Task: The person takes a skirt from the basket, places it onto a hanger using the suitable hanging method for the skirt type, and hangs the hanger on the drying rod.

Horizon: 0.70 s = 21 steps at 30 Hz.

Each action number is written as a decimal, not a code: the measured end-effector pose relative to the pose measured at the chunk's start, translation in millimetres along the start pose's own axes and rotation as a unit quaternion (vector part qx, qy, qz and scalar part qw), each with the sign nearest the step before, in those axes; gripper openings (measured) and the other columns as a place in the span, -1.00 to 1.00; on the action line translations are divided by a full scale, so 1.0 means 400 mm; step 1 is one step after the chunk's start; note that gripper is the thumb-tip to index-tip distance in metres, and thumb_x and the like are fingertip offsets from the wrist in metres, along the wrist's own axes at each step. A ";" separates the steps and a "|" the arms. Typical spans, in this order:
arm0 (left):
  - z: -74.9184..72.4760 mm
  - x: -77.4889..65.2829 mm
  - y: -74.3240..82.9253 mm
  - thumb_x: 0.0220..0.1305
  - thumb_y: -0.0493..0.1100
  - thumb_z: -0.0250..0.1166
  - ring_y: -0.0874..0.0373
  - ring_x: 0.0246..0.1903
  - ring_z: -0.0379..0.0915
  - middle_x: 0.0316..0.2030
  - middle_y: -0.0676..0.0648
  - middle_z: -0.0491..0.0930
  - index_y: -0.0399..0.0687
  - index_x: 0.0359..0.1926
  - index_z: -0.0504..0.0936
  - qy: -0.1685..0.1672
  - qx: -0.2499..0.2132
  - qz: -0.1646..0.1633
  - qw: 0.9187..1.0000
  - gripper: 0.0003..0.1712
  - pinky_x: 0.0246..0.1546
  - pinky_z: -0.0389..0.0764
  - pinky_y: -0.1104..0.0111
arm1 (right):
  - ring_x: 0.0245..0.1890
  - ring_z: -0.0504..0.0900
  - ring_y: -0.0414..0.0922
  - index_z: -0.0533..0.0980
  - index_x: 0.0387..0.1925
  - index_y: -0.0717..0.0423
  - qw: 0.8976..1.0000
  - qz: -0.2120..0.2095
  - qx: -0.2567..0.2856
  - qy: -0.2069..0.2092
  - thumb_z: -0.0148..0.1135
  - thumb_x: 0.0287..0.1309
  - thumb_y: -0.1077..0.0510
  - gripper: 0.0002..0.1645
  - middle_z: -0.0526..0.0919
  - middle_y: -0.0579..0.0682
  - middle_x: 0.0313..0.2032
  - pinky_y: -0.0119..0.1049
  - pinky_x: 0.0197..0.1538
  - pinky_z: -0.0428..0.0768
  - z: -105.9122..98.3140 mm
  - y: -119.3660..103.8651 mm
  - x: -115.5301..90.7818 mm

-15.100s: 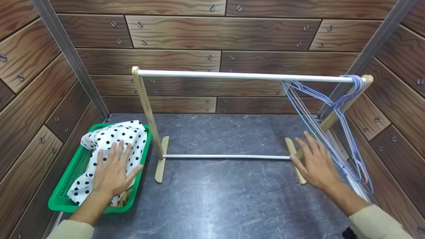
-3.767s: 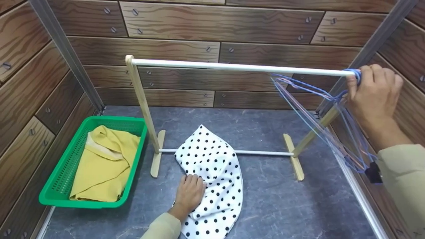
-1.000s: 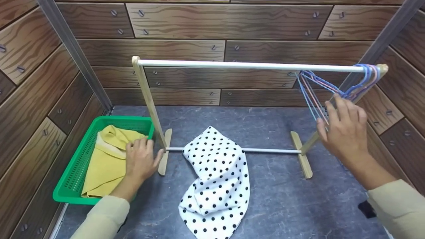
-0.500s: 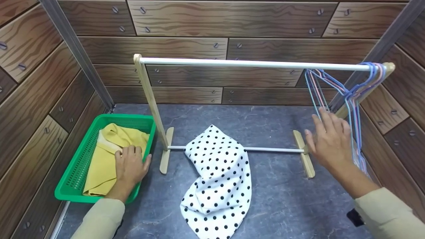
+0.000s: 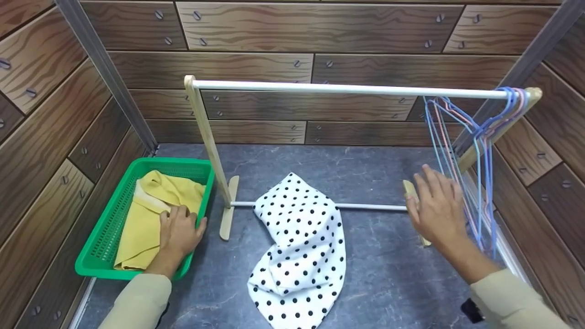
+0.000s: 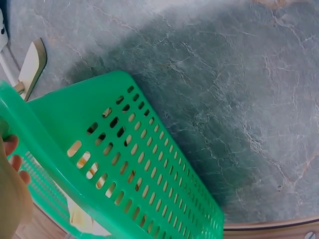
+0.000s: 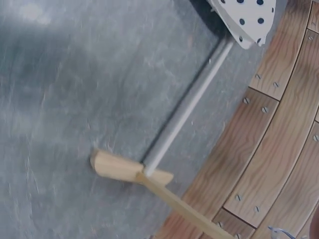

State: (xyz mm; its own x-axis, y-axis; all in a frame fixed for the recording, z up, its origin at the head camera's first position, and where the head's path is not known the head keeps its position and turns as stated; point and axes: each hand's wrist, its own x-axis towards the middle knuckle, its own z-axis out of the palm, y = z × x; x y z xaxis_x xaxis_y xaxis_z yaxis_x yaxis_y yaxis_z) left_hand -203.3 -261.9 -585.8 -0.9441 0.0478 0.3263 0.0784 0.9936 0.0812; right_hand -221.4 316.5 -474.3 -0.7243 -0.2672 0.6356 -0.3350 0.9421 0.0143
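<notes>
My left hand [image 5: 178, 230] is over the right rim of the green basket [image 5: 98, 242], fingers loosely bent above a folded yellow cloth [image 5: 137, 237]. In the left wrist view its fingertips [image 6: 16, 162] show beside the basket rim; whether they touch the cloth, I cannot tell. My right hand [image 5: 438, 208], fingers extended and holding nothing, hovers by the rack's right foot, left of several blue and pink hangers [image 5: 486, 132] on the top bar. A white cloth with black dots [image 5: 301, 256] lies crumpled on the grey surface, covering part of the rack's lower bar.
The wooden rack has a white top bar [image 5: 347, 88], a lower bar [image 5: 370, 207] and two uprights. Its left foot [image 5: 228, 208] stands beside the basket. Wood-patterned walls [image 5: 256, 68] close off the back and both sides.
Earlier, the dotted cloth moved from the basket to the surface and my right hand held the hangers' hooks. Within the last second, my right hand lowered leftward off the hangers; my left settled over the basket.
</notes>
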 end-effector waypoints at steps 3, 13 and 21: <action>-0.002 -0.002 0.001 0.33 0.05 0.25 -0.20 -0.20 0.44 -0.31 -0.26 0.55 -0.26 -0.40 0.67 0.018 0.001 0.011 1.000 -0.58 -0.09 0.29 -0.07 | 0.24 0.37 0.27 0.48 0.14 0.35 1.000 0.000 0.017 0.009 0.04 0.24 -0.02 -0.40 0.43 0.30 0.28 0.25 0.22 0.21 0.022 -0.021 -0.010; -0.001 -0.005 0.005 0.26 -0.04 0.32 -0.18 -0.40 0.46 -0.56 -0.21 0.53 -0.29 -0.52 0.63 0.050 -0.005 0.043 0.998 -0.62 -0.34 0.38 0.07 | 0.24 0.38 0.26 0.47 0.17 0.34 1.000 0.006 0.027 -0.009 0.07 0.28 -0.03 -0.40 0.43 0.30 0.29 0.27 0.23 0.21 0.067 -0.060 -0.045; 0.000 0.000 0.003 0.30 -0.03 0.25 -0.16 -0.39 0.46 -0.54 -0.21 0.53 -0.29 -0.49 0.61 0.031 -0.004 0.050 0.998 -0.60 -0.31 0.43 0.08 | 0.21 0.41 0.26 0.48 0.14 0.33 0.999 0.009 0.029 -0.017 0.09 0.27 -0.02 -0.43 0.45 0.30 0.24 0.24 0.20 0.24 0.105 -0.080 -0.080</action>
State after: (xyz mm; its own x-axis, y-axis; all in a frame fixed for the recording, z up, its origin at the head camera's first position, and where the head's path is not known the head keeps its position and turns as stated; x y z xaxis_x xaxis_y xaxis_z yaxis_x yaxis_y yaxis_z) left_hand -203.2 -260.9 -585.7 -0.9099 0.1409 0.3903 0.1747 0.9832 0.0523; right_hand -212.8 286.4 -527.3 -0.7503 -0.2574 0.6089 -0.3550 0.9339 -0.0428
